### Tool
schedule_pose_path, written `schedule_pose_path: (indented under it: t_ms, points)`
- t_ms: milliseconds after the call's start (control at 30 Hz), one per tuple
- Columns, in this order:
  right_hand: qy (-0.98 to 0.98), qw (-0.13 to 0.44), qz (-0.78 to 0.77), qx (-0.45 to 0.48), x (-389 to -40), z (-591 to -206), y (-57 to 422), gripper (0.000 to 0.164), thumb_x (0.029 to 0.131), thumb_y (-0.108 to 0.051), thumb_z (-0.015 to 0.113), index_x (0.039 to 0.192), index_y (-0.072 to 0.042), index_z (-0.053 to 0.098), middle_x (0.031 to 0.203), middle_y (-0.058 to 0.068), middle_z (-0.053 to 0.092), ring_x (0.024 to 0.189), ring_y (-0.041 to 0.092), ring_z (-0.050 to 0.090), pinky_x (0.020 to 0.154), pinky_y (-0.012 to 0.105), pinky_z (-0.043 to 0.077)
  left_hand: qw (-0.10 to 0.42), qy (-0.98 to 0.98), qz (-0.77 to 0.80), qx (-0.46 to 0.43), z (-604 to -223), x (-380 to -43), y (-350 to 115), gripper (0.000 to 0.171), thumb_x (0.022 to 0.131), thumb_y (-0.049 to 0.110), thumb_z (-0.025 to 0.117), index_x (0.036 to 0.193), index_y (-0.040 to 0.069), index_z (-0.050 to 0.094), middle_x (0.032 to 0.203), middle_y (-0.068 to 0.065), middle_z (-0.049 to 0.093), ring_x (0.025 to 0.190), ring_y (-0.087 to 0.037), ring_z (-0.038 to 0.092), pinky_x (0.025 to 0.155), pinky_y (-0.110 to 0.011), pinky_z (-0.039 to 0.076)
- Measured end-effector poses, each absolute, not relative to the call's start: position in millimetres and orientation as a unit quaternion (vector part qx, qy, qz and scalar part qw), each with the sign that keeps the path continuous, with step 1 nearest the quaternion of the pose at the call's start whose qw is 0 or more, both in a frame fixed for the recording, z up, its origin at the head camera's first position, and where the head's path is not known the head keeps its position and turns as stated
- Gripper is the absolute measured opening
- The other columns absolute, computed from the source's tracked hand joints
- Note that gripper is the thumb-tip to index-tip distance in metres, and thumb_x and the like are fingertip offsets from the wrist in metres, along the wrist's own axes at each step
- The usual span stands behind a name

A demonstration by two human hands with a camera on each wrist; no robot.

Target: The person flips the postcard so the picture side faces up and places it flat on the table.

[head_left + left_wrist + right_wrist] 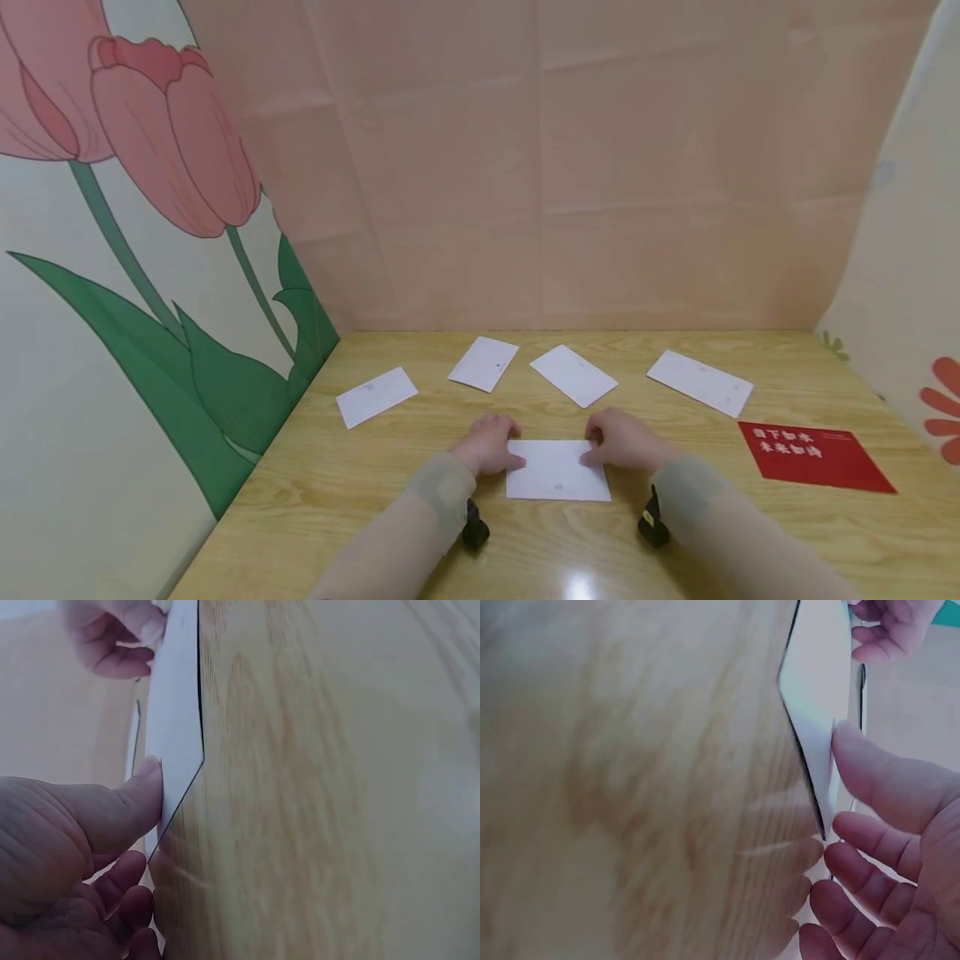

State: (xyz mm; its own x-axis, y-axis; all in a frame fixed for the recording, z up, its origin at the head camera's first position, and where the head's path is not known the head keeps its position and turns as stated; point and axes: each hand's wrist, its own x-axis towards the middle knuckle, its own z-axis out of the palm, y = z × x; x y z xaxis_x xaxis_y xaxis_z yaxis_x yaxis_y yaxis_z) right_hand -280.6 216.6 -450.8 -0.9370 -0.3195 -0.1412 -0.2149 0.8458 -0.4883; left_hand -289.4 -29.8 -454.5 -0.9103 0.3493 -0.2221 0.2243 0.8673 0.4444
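A white card (558,483) with a small printed mark lies close over the table, its long side facing me. My left hand (489,444) holds its left end, the thumb (131,806) on top and the fingers curled at the edge. At the other end my right hand (626,442) holds the card the same way, its thumb (877,776) on the upper face. In both wrist views the card (176,712) is seen nearly edge-on, with a dark line under its near edge. The far fingertips are partly hidden behind the card.
Along the back of the wooden table (337,517) lie several more white cards, among them a far left card (377,397) and a far right card (699,383). A red card (817,456) with white lettering lies to the right. A pinkish backdrop (562,183) rises behind.
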Motion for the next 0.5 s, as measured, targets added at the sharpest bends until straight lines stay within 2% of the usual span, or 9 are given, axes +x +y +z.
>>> schedule_pose_path:
  t_ms: [167, 500]
  points:
    - [0.957, 0.106, -0.227, -0.146, -277.9, -448.3, 212.1, 0.031, 0.074, -0.027, 0.084, 0.091, -0.012, 0.064, 0.084, 0.001, 0.055, 0.080, 0.020, 0.048, 0.076, 0.039, 0.042, 0.146, 0.955, 0.203, 0.157, -454.4, -289.1, -29.2, 0.032, 0.080, 0.029, 0.079, 0.103, 0.015, 0.063, 0.100, 0.000, 0.053, 0.099, -0.022, 0.048, 0.088, -0.035, 0.041]
    - [0.959, 0.107, -0.223, -0.140, -278.0, -447.2, 209.4, 0.031, 0.073, -0.025, 0.084, 0.091, -0.010, 0.064, 0.082, 0.002, 0.054, 0.078, 0.020, 0.048, 0.075, 0.039, 0.042, 0.147, 0.958, 0.188, 0.159, -451.4, -290.1, -28.8, 0.034, 0.079, 0.029, 0.080, 0.105, 0.014, 0.064, 0.098, 0.001, 0.056, 0.099, -0.020, 0.049, 0.090, -0.034, 0.040]
